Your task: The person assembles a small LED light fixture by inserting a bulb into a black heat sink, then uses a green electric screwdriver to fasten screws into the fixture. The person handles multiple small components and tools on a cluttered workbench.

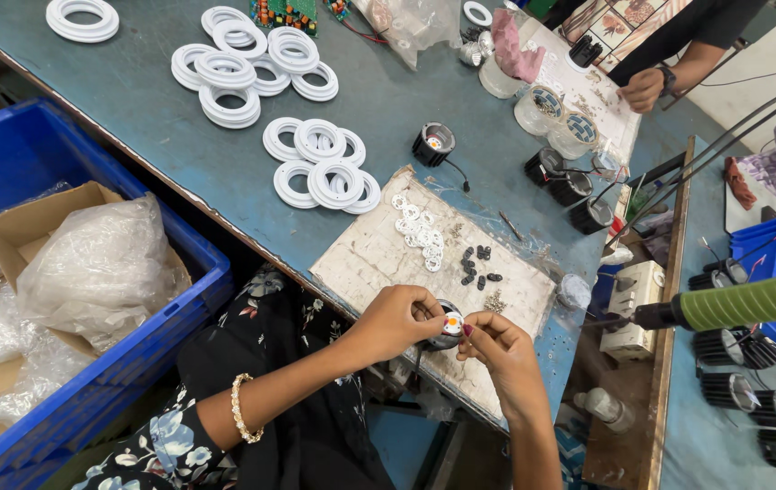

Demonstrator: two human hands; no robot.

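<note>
Black round lamp housing [443, 328] with an orange-white centre sits pinched between our left hand [395, 319] and right hand [495, 349] fingertips, over the worn white work board [379, 259], small white rings [419, 231] and black screws [477, 265] just beyond.

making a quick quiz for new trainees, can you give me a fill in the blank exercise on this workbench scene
1. Both hands, left hand and right hand, hold a small round ____ lamp part over the work board.
2. The stacks of plastic rings on the table are ____ in colour.
3. The crate holding the cardboard box of plastic bags is ____.
4. The bracelet is on the ____ wrist.

Missing words: black; white; blue; left
</note>
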